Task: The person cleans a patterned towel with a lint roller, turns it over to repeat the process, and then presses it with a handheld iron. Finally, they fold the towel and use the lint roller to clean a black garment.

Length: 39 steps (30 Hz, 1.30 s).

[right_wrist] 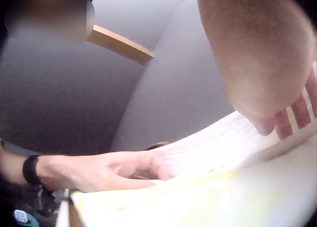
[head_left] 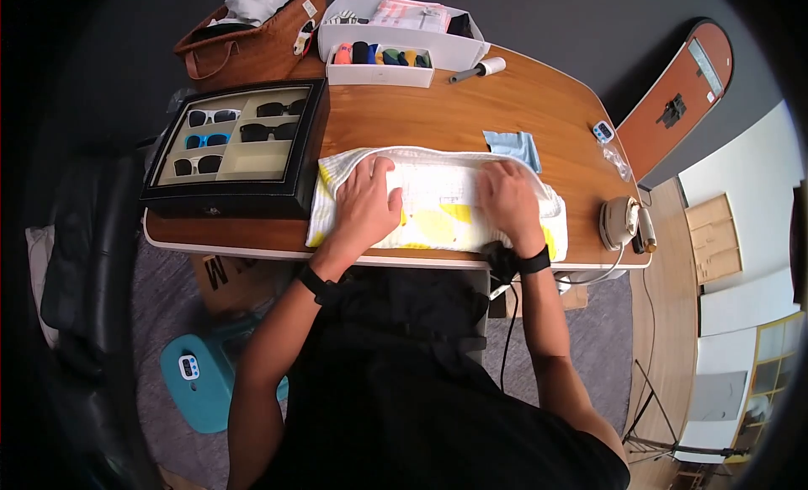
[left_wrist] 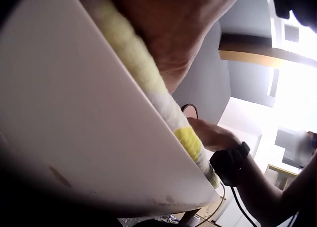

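A folded white cloth with yellow patches (head_left: 433, 229) lies along the table's near edge, its far edge raised in a curved fold. On its left part rests my left hand (head_left: 367, 205), fingers toward that fold and thumb apart. My right hand (head_left: 510, 199) touches the right part, fingers bent slightly downward. In the right wrist view, the right hand (right_wrist: 267, 63) has its fingertips on the cloth (right_wrist: 208, 197), and the left hand (right_wrist: 106, 170) lies across from it. The left wrist view shows the cloth (left_wrist: 188, 141) under the left hand (left_wrist: 168, 28); its fingers are hidden.
A black glasses case (head_left: 236, 145) stands left. Behind are a wicker basket (head_left: 252, 44), a white box of cloths (head_left: 404, 23), a box of rolled items (head_left: 380, 65) and a lint roller (head_left: 478, 70). A blue cloth (head_left: 513, 146), timer (head_left: 603, 131) and beige appliance (head_left: 619, 221) are right.
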Motion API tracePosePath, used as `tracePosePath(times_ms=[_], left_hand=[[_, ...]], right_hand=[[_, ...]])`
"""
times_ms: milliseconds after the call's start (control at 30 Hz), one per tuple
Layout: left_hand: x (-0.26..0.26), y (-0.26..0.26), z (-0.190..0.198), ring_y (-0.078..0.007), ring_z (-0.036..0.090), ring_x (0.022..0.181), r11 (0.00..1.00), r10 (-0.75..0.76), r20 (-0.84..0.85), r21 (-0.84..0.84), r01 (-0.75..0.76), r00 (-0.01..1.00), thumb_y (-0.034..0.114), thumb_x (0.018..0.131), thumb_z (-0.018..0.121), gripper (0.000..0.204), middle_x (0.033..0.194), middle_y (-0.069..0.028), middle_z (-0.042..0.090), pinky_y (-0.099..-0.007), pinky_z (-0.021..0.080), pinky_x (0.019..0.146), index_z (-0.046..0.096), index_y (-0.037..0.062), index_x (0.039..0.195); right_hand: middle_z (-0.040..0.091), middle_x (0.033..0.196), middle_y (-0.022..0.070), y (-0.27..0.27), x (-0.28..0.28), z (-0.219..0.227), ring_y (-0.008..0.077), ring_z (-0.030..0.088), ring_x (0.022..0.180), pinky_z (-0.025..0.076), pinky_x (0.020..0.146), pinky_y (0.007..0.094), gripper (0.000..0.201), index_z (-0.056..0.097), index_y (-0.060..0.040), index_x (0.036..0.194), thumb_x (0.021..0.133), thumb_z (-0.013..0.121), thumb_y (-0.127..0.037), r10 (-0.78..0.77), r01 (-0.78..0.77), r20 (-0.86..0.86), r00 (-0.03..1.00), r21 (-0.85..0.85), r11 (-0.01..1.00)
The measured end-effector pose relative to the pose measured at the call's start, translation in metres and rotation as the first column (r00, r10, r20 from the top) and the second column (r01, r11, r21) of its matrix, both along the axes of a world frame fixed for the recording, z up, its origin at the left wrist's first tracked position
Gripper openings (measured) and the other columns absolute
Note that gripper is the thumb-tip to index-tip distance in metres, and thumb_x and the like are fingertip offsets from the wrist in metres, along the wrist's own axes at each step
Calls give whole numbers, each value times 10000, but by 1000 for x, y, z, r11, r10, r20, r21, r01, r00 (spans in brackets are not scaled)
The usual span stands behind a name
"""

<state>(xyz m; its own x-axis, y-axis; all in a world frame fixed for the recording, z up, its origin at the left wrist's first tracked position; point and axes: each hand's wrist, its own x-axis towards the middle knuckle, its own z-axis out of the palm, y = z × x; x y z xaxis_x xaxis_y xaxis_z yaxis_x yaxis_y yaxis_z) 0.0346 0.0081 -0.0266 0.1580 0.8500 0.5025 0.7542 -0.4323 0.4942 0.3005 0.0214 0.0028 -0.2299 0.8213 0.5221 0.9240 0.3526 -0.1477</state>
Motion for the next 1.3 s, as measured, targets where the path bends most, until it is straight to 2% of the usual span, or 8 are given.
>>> tracePosePath(times_ms=[133,267,467,633,700,867,1100,1300], left_hand=[[-8,2,1,-458,570,1184,989,7,17,-147,-5,1000,284,910,661,570,1291,-268,587,-512,459,1007,469,18,1377],[-9,5,0,-460,604,1138,979,5,-61,-205,-18,998,351,952,584,570,1277,-292,615,-507,464,1004,476,-6,1384],[-25,17,17,-454,561,1212,922,-118,-32,-374,97,993,269,914,596,565,1296,-312,593,-498,442,1038,480,-68,1353],[-31,24,42,-429,554,1240,862,-236,-130,-487,145,963,243,795,673,652,1289,-313,597,-471,439,1061,504,-93,1327],[-30,25,46,-418,563,1242,828,-323,-191,-531,180,927,247,749,717,655,1274,-290,615,-441,443,1076,558,-75,1297],[-32,33,44,-398,583,1228,806,-387,-131,-529,266,913,215,710,753,634,1244,-263,640,-422,461,1065,600,-35,1272],[-16,33,68,-394,610,1176,861,-337,-346,-489,138,876,74,730,701,537,1203,-220,662,-473,495,979,619,19,1258],[-13,2,44,-387,648,999,986,-101,-288,101,135,952,-42,809,568,363,1098,-189,636,-462,537,843,638,60,1150]], right_hand=[[656,1298,206,23,34,4,437,601,1198,479,1031,488,574,671,-98,1293,948,600,-551,-312,293,25,950,-417,860],[549,1449,194,27,46,-7,422,513,1318,425,1101,484,642,614,-113,1382,957,560,-592,-242,241,55,969,-442,864],[599,1375,205,8,65,36,374,574,1265,446,1092,426,663,619,-91,1368,896,676,-553,20,-131,-169,985,-682,720],[673,1206,200,7,110,50,319,645,1136,507,988,395,759,645,-38,1309,753,804,-530,-1,47,70,998,-658,752],[696,1144,167,5,108,70,277,658,1065,522,924,371,768,655,-25,1282,705,854,-492,2,7,9,1000,-851,525],[709,1086,127,13,114,67,241,662,987,526,854,359,669,684,-15,1203,680,893,-376,73,-79,-49,996,-868,491],[701,1031,181,18,109,70,343,680,952,534,844,410,519,680,3,1128,731,862,-279,72,-55,-4,997,-687,725],[646,1065,128,-16,92,65,349,606,991,484,849,434,407,614,-48,1035,704,825,-160,70,-43,193,979,-138,989]])
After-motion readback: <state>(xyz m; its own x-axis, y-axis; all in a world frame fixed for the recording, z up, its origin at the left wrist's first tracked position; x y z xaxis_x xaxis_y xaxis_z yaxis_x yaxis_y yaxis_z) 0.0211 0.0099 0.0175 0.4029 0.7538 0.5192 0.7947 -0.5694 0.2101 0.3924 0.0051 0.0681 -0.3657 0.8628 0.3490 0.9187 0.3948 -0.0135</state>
